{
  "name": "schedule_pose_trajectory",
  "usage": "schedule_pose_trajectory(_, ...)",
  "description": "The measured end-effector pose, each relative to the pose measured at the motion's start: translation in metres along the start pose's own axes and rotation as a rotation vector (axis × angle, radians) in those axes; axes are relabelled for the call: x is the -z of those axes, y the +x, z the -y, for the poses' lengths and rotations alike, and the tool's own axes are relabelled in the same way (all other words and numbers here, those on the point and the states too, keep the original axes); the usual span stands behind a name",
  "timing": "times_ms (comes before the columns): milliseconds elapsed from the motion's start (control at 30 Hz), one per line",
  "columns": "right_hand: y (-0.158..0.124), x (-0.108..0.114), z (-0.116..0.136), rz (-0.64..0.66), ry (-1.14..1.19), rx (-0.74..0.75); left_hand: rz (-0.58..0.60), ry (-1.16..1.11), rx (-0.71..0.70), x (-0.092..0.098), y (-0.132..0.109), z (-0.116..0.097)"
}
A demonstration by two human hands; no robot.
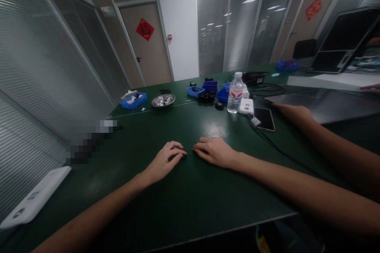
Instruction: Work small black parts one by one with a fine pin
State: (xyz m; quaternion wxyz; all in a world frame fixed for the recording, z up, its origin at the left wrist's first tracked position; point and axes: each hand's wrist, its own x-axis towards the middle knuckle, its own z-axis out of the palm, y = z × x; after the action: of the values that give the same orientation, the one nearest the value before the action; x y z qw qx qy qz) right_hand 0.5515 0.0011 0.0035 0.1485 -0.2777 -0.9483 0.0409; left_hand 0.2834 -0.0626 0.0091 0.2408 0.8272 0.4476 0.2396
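Note:
My left hand (pixel 166 160) rests low over the green table, thumb and fingers closed at a small dark piece (pixel 184 156); its kind is too small to tell. Facing it, a short gap away, my right hand (pixel 216 151) has its fingertips pinched on a thin, pale, pin-like piece (pixel 192 149) that points toward the left hand. Most of both pieces is hidden by the fingers. Beyond the right hand are a water bottle (pixel 235 94), a white power bank (pixel 246 106) with a cable and a dark-screened phone (pixel 265 119).
Farther back stand a metal bowl (pixel 163 101) with small items, a blue tray (pixel 133 101), a second blue tray (pixel 195 91) and several black round parts (pixel 206 97). A white device (pixel 37 195) lies at left. Another person's arm (pixel 308 122) reaches in from the right.

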Motion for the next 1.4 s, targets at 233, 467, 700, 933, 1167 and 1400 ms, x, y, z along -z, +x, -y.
schedule_pose_trajectory(233,-0.001,0.004,0.002,0.0,0.023,0.007,-0.006,-0.046,0.053,0.002,-0.001,-0.001)
schedule_pose_trajectory(467,-0.003,0.005,0.013,-0.019,0.071,0.009,-0.058,-0.006,0.057,0.001,-0.002,-0.008)
schedule_pose_trajectory(700,-0.004,0.002,0.017,-0.044,0.091,0.046,-0.028,-0.017,0.04,0.001,-0.002,-0.007)
schedule_pose_trajectory(933,-0.004,0.002,0.017,-0.054,0.097,0.086,0.027,-0.02,0.023,0.002,-0.003,-0.004)
schedule_pose_trajectory(1167,-0.005,0.003,0.017,-0.056,0.103,0.119,0.03,-0.048,-0.024,0.002,-0.003,-0.004)
schedule_pose_trajectory(1400,-0.005,0.002,0.016,-0.035,0.118,0.129,0.008,-0.036,-0.058,0.002,-0.004,-0.005)
